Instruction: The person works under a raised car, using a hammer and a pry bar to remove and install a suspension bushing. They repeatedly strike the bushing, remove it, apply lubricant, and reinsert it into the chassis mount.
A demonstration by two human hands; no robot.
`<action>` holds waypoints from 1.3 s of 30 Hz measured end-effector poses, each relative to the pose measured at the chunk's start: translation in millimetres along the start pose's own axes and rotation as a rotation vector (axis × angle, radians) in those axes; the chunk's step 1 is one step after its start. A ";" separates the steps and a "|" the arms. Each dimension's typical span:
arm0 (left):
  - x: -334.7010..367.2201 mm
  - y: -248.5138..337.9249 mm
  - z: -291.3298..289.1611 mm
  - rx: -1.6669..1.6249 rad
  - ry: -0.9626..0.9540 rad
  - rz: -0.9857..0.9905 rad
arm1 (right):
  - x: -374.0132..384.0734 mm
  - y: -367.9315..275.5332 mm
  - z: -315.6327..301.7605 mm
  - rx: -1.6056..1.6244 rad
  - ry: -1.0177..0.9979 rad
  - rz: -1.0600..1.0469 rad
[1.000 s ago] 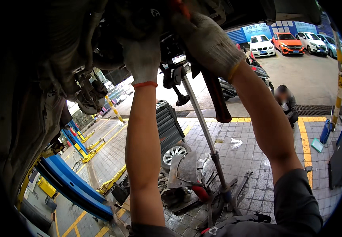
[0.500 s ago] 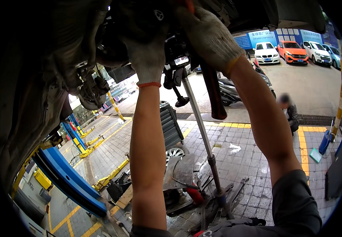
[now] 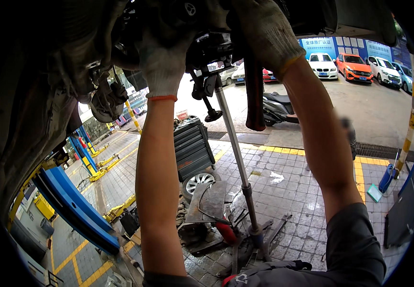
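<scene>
Both my hands wear whitish knit gloves and reach up into the dark underside of a raised vehicle (image 3: 68,52). My left hand (image 3: 164,62) is against dark parts left of the jack head, its fingers lost in shadow. Higher and to the right, my right hand (image 3: 268,36) closes around the upper part of a tool with a long black and red handle (image 3: 255,98). That handle hangs down beside my wrist; the tool's upper end is hidden. Between my arms, a tall pole jack (image 3: 233,138) stands under the vehicle's parts.
A dark tool cabinet (image 3: 192,148), a wheel (image 3: 199,182) and a metal sheet (image 3: 209,201) stand beyond the jack's legs. A blue lift post (image 3: 75,210) is at left. Further off are a parked scooter (image 3: 279,107), an orange car (image 3: 354,67) and a partly hidden person (image 3: 349,134).
My left arm has shifted left and my right hand slightly up and right. The handle's lower end has risen. The whole view has moved a little, showing more of the tool cabinet.
</scene>
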State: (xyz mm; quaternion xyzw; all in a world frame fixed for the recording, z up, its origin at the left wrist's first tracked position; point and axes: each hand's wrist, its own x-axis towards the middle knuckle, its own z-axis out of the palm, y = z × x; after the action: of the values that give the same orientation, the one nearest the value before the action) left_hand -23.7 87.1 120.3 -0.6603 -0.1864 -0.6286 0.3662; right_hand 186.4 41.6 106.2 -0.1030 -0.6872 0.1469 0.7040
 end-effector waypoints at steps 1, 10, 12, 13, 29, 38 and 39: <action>3.3 3.8 -1.7 -0.051 -0.030 -0.009 | -6.1 -3.7 -0.6 -0.028 0.002 -0.049; 11.4 -12.6 27.0 -0.160 0.120 -0.112 | 3.5 10.8 14.4 -0.132 0.016 0.001; 11.7 -15.9 28.1 -0.190 0.116 -0.119 | -2.6 11.9 21.9 -0.157 -0.064 0.135; 10.6 -14.3 28.3 -0.140 0.122 -0.108 | -1.8 15.7 24.2 -0.237 -0.052 0.034; 7.6 6.0 14.6 0.022 0.151 -0.099 | 15.5 24.9 14.5 -0.287 -0.075 -0.051; 7.2 3.3 25.8 0.091 0.280 -0.050 | 4.7 20.1 -0.5 -0.453 0.059 -0.367; 5.6 9.3 24.9 0.117 0.251 -0.069 | -0.1 12.5 4.9 -0.277 0.027 -0.150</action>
State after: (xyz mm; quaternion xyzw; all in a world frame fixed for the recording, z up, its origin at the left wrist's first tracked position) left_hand 0.9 97.6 124.9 -0.5471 -0.1981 -0.7065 0.4028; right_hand 180.7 53.0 101.9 -0.1494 -0.6972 -0.0039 0.7011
